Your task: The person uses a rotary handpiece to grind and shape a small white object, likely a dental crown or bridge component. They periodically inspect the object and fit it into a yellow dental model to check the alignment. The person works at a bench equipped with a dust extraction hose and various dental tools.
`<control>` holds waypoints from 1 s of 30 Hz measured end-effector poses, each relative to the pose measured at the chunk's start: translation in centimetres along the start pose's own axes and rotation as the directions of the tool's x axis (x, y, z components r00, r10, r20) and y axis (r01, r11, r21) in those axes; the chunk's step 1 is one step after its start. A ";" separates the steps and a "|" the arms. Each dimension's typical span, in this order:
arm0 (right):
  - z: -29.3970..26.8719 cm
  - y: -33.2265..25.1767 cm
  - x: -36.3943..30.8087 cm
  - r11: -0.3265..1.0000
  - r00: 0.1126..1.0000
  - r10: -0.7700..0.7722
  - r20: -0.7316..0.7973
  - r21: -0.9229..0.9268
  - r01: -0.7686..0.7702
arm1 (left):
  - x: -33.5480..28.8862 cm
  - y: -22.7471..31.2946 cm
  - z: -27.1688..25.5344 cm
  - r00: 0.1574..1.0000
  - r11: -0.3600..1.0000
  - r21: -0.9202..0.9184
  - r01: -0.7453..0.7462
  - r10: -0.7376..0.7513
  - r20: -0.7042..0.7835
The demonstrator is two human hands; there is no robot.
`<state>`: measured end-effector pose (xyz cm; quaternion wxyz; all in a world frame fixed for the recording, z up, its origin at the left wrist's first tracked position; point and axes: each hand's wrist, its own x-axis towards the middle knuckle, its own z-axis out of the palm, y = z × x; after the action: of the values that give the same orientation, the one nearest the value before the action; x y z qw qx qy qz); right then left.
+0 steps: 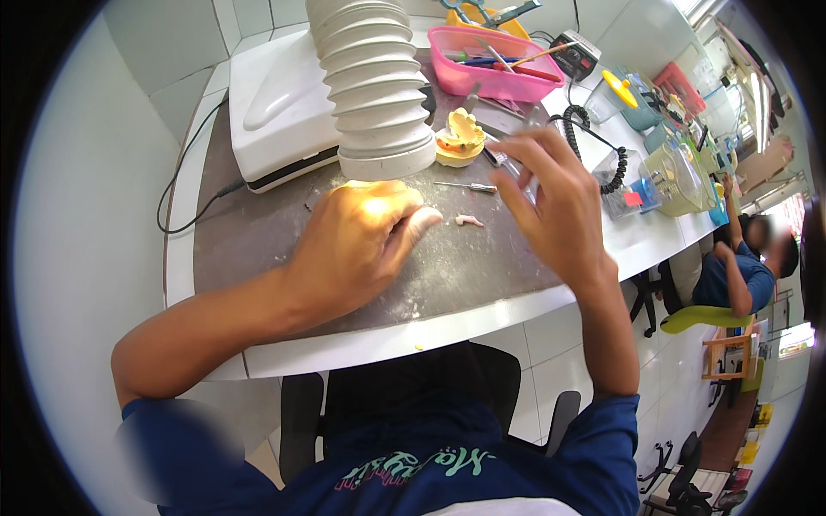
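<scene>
My left hand (pixel 357 241) is closed just below the mouth of a white ribbed hose (pixel 379 95), and its curled fingers hide whatever may be inside. My right hand (pixel 555 206) hovers over the right side of the dark bench mat (pixel 490 275), thumb and fingers apart, with nothing visible in it. Between the hands lies a small pinkish-white curved piece (pixel 469 221). Beyond it rests a slim metal hand tool (pixel 465 185). A yellow dental plaster model (pixel 460 139) stands beside the hose, near my right fingers.
A white boxy machine (pixel 275 103) sits at the left back. Behind the model is a pink basket (pixel 495 77) of tools. A black coiled cord (pixel 615 172) and a clear plastic container (pixel 675 176) are at the right. A person in blue (pixel 740 275) sits farther right.
</scene>
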<state>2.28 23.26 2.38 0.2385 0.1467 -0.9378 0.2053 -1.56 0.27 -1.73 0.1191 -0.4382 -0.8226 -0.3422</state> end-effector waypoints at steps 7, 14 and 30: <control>1.2 3.3 3.6 0.962 0.958 -0.253 0.135 -0.065 0.264 | -0.2 1.3 0.2 0.994 0.978 -0.177 0.109 -0.112 -0.009; -1.4 0.9 1.0 0.959 0.957 -0.282 0.068 0.043 0.280 | -2.4 1.3 -0.9 0.996 0.996 -0.083 0.037 -0.030 0.086; 0.3 0.4 -1.8 0.981 0.944 -0.149 0.293 0.165 0.104 | -3.8 2.0 -2.0 0.984 0.983 0.027 0.179 -0.179 -0.006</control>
<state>3.51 23.83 1.12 0.0928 0.2538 -0.9342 0.2331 2.10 -2.70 -1.22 0.0955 -0.3601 -0.8630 -0.3411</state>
